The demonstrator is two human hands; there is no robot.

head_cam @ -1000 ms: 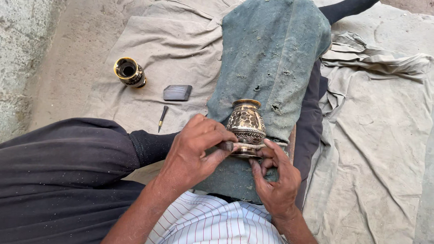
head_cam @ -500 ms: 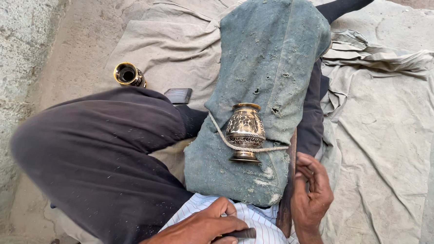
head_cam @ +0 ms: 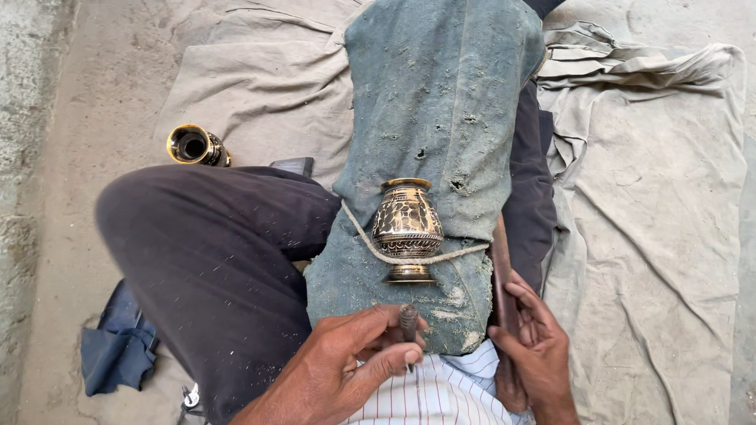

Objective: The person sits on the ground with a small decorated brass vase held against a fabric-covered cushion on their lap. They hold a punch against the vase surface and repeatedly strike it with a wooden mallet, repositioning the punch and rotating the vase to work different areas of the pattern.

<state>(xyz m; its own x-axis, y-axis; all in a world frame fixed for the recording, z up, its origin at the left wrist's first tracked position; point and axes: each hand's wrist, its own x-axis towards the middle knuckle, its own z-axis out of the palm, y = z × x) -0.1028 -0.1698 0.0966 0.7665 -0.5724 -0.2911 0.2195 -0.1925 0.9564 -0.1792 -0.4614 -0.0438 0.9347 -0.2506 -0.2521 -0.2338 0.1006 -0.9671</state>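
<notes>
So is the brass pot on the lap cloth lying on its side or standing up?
On its side. The engraved brass pot lies along the grey-green cloth, a cord looped around its narrow lower part.

left hand point(head_cam: 350, 368) in a closed grip, right hand point(head_cam: 535, 347) fingers curled

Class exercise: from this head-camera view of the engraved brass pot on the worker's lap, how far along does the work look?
Done: the brass pot already carries dense engraved patterns and is tied by a cord onto the green cloth. In hand: the left hand grips a small tool; the right hand holds a dark stick. Left: cannot tell from this view; neither hand touches the pot.
</notes>
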